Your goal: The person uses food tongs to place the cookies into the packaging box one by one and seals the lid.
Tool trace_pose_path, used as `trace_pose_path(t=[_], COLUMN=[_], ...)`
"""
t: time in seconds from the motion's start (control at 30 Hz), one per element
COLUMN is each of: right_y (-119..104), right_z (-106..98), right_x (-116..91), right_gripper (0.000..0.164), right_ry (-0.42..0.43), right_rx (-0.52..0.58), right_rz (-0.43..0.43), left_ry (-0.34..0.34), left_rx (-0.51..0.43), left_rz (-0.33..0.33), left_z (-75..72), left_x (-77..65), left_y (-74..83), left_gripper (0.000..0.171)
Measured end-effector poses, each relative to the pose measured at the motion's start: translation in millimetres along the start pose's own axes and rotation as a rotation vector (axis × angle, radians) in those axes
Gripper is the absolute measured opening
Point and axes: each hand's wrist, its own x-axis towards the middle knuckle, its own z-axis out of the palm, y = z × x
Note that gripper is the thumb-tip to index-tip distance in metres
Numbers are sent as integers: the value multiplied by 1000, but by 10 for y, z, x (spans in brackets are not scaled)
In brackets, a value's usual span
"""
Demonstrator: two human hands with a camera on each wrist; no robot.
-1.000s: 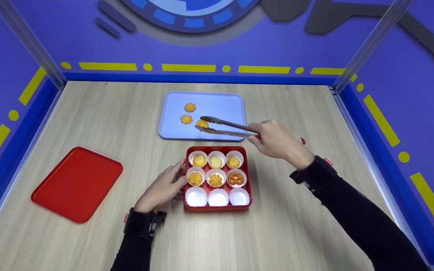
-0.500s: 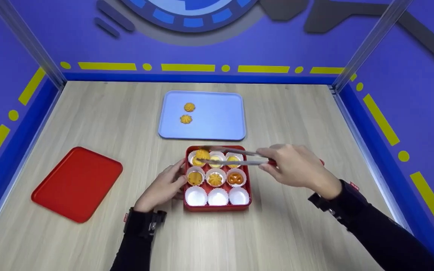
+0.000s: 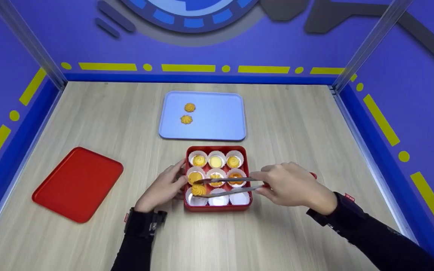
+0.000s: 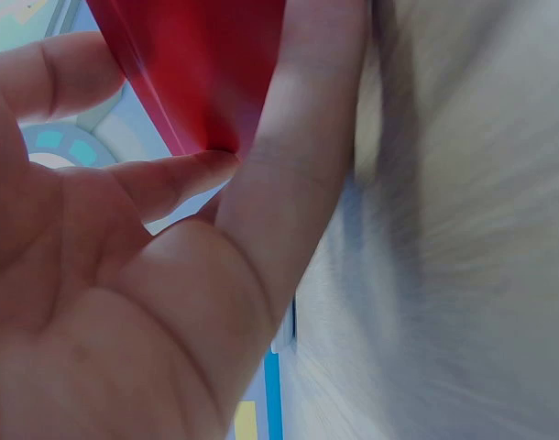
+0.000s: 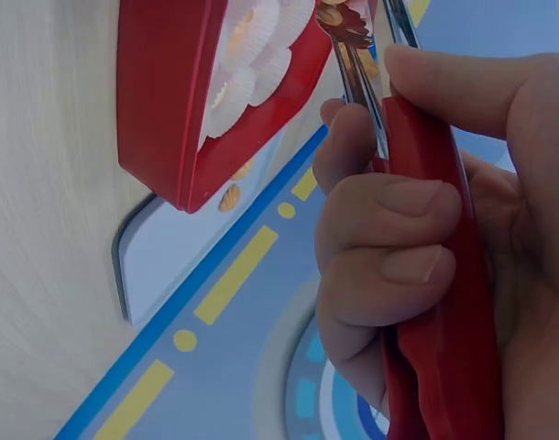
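Observation:
My right hand (image 3: 294, 184) grips the red handles of metal tongs (image 5: 440, 275). Between the tong tips is a swirled golden cookie (image 3: 199, 190), over the front-left paper cup (image 3: 196, 200) of a red box (image 3: 218, 208). The box has three rows of white paper cups. Pastries lie in the back and middle rows, including a pretzel-shaped one (image 3: 236, 178) partly behind the tongs. White insides show in the front middle cup (image 3: 219, 199) and front right cup (image 3: 239, 198). My left hand (image 3: 162, 190) rests against the box's left side, thumb by the rim, fingers extended along the wall.
Behind the box lies a light blue tray (image 3: 220, 116) with two cookies, one swirled (image 3: 189, 107) and one ridged (image 3: 186, 119). A red lid-like tray (image 3: 77, 184) sits on the wooden table (image 3: 296, 113) at the left. Blue panels (image 3: 202, 56) enclose the table.
With the tongs, my right hand has picked a cookie off the blue tray and carried it toward me, over the box's front-left cup. The left hand has stayed at the box.

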Motion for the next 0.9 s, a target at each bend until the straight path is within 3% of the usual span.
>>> trace_pose_path(t=[0.37, 0.9], right_y=[-36, -84], right_z=[140, 181], right_x=[53, 88], right_gripper=[31, 39], right_ry=[-15, -57], right_rx=[-35, -54], right_rz=[-53, 1], left_ry=[-4, -3], left_rx=[-8, -1], left_rz=[22, 19], left_z=[-8, 1], left_x=[-13, -10], left_y=[14, 1], left_gripper=[65, 66])
